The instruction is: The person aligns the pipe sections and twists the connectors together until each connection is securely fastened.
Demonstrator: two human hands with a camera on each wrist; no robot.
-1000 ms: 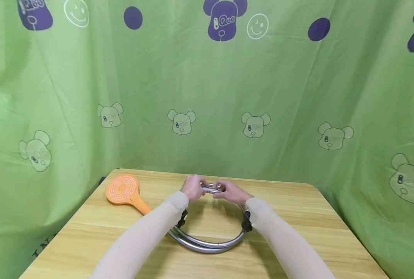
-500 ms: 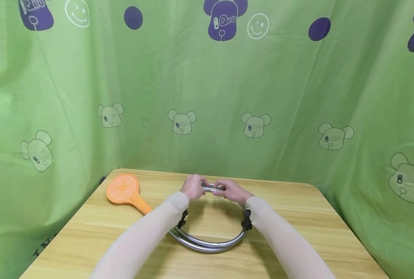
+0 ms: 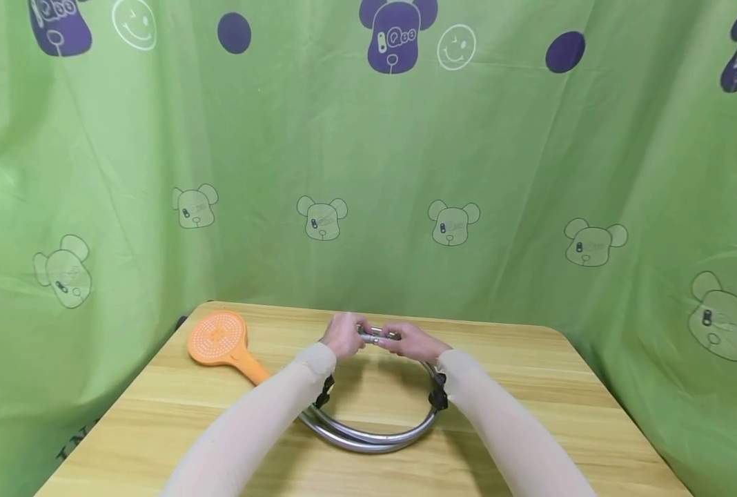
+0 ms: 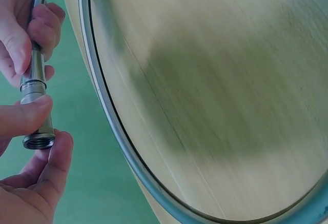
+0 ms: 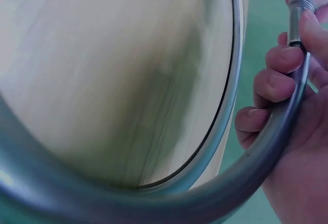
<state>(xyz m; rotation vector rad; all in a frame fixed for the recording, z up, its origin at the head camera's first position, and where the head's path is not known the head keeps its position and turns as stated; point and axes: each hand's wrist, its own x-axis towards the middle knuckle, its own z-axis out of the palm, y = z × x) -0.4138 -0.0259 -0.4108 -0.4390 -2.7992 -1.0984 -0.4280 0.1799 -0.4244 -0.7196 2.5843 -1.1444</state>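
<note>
A silver shower hose (image 3: 368,447) lies looped on the table, its end raised near the far edge between both hands. My left hand (image 3: 341,336) pinches the metal hose nut (image 4: 37,116) between thumb and fingers; its threaded opening shows in the left wrist view. Just right of it, my right hand (image 3: 410,343) grips the hose end beside the nut. Curled fingers of that hand wrap the hose (image 5: 289,116) in the right wrist view. An orange shower head (image 3: 218,338) lies face up on the left, its handle partly hidden by the left forearm.
The wooden table (image 3: 517,386) has its far edge just beyond the hands. A green curtain (image 3: 381,152) with printed bears hangs behind it and at both sides. Dark straps (image 3: 438,392) sit at the wrists.
The right thumb and fingers have shifted slightly on the hose end. My left hand keeps its pinch on the nut, and the shower head and hose loop stay in place.
</note>
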